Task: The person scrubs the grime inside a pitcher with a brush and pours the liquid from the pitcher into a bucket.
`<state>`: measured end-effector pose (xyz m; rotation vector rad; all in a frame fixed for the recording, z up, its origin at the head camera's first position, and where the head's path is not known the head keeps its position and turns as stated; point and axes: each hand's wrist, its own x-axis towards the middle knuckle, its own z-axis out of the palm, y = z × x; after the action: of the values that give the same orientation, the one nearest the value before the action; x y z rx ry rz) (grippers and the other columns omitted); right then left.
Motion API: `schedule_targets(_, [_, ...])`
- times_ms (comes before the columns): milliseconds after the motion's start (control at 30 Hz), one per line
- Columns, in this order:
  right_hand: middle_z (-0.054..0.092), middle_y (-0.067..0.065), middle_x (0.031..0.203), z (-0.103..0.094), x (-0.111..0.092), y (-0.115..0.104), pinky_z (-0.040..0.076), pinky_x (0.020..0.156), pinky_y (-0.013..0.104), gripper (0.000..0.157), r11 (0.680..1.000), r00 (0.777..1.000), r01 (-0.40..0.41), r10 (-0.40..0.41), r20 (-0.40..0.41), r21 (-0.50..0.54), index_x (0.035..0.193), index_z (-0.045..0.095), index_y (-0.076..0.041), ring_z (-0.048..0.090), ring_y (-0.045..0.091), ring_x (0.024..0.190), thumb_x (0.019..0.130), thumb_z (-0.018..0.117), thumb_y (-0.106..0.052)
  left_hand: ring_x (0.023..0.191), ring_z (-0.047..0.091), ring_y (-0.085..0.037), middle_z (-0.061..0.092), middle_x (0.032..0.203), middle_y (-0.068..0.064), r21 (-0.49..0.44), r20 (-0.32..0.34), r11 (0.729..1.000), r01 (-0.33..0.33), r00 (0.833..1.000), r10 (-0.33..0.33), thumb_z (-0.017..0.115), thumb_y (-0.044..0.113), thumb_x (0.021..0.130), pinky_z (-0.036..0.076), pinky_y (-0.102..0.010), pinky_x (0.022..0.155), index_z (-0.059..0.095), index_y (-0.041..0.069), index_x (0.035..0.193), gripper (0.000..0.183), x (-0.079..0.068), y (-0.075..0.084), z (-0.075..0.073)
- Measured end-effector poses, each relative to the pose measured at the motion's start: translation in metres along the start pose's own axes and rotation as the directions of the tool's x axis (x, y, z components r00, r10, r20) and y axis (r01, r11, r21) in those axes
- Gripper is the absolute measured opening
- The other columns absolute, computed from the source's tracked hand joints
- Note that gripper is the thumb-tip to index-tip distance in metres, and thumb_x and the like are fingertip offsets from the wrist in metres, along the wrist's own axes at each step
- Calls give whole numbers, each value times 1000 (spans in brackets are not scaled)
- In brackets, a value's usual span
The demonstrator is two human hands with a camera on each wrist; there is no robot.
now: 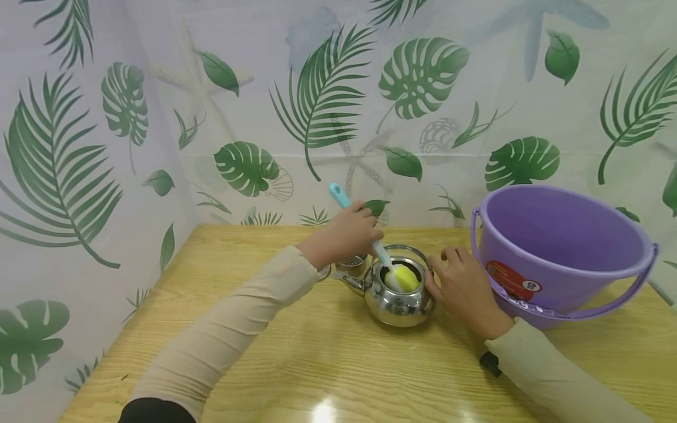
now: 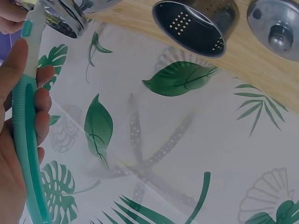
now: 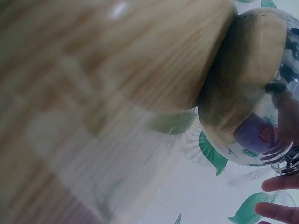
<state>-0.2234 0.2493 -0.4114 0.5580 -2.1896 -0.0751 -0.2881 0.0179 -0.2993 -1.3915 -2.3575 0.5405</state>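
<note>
**Steel teapot (image 1: pixel 394 308), sponge brush (image 1: pixel 378 250) in its mouth, left hand (image 1: pixel 346 232) on the handle**

Leaf-and-starfish printed sheet (image 1: pixel 238 76) beyond both hands, rising behind the work and along the left side. Wood-grain table (image 1: pixel 296 370) below both hands.

Purple bucket (image 1: pixel 563 288), upright, just beyond and to the right of the right hand (image 1: pixel 465 288); its bail hangs down the near side, over a red label.

Teapot upright between the hands, lid off. Spout points left, its tip just below the left hand on the near side; bail handle slopes over to the far side of the mouth. Right hand at the pot's right side, touching it near the end of the bail; some fingertips spread apart. Cannot tell whether thumb and forefinger pinch anything there.

Brush: left hand's fingers wrapped round the turquoise-and-white handle. Long axis slants. Butt end points up, leftward and away past the left hand; yellow-and-white sponge head (image 1: pixel 406 277) points down and rightward below that hand, within the pot's mouth.

Perforated metal infuser (image 2: pixel 194 32) on the table, below the left hand, partly hidden by it from the head view. Knobbed metal lid (image 2: pixel 273 23) next to it, below the left wrist.
</note>
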Motion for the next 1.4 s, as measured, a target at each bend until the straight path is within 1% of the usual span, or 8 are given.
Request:
schedule_targets(133, [56,19,77,0,0,0,44,57,41,20,1000,1000,3,-3,1,-1,85,62,0,51,34,70,77,56,-18,95,61,-13,70,102,6,0,-23,999,-34,999,34,59,52,82,37,-30,91,69,23,102,37,-1,-3,2])
schedule_targets(300, [56,19,77,0,0,0,44,58,42,21,1000,1000,4,-4,6,0,84,62,-1,51,34,69,77,55,-19,98,61,-13,70,105,6,21,-36,997,-71,997,71,59,52,82,38,-30,94,68,23,104,38,0,-5,3])
schedule_targets(433, [56,19,78,1,0,0,44,58,42,22,1000,1000,-1,1,14,8,84,62,-1,51,34,70,79,52,-20,103,60,-14,69,109,6,66,-22,992,-106,994,108,57,53,83,37,-31,96,67,24,108,40,2,-5,-1])
schedule_targets(567, [56,19,78,0,0,0,44,59,43,22,1000,1000,-6,6,19,16,85,62,-1,51,35,70,79,52,-20,102,59,-14,69,109,6,130,-1,981,-146,989,147,54,55,84,37,-31,96,67,25,108,41,4,-5,-7])
schedule_targets(767, [55,19,78,-1,0,0,44,59,42,22,1000,1000,-10,9,22,14,84,62,-1,51,34,70,78,54,-21,101,59,-15,69,105,5,203,7,959,-197,980,199,54,54,85,36,-31,97,68,25,102,37,8,-4,-17])
schedule_targets(933, [56,19,78,0,0,0,44,59,42,22,1000,1000,-8,8,18,10,85,62,-1,51,34,70,78,54,-21,102,59,-15,69,105,5,276,23,934,-225,973,228,52,54,86,34,-30,99,68,26,102,37,12,-2,-25])
schedule_targets(1267, [55,19,77,1,-1,1,44,59,42,20,1000,1000,-11,11,25,13,84,61,-1,50,34,70,79,55,-20,98,58,-13,70,107,6,414,69,873,-255,966,250,49,56,87,33,-28,92,68,26,103,39,18,7,-41])
schedule_targets(1400, [55,18,77,2,-1,2,43,58,42,19,1000,1000,-8,8,24,13,83,61,-2,50,34,70,79,56,-19,101,58,-12,69,109,6,437,100,857,-272,962,254,51,54,87,33,-28,95,69,25,104,37,21,12,-45])
